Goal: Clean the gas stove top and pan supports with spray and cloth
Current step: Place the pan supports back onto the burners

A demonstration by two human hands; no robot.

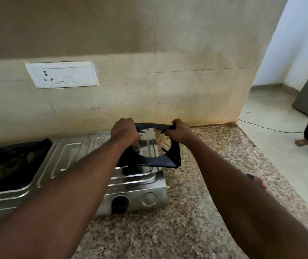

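Both hands are closed on the black pan support [168, 161], which is lifted clear of the stove [78, 156] and held tilted, its far edge higher than its near edge. The left hand [125, 131] curls round the frame's far left side and the right hand [179, 131] grips the far right side by one of the prongs. The stove's right burner well lies directly beneath the hands, and its control knob [120, 203] faces out below them, nearer the person.

The support looks like rigid enamelled metal: stiff, moderately heavy for its thin section, and hard-edged. It should not flex, so a two-handed hold on opposite sides of the square frame suits it. The prongs are narrow and could turn in the fingers, so the flat frame seems the surer place to hold. If greasy or wet with spray it may slip, and a drop could dent the steel top or chip the enamel.

To the left of the hands, the second pan support [35, 156] sits in place over its burner. The speckled stone bench [196, 202] runs to the right of and below the hands. No spray or cloth shows. A small reddish thing [257, 181] lies beyond the right forearm; I cannot tell what it is.
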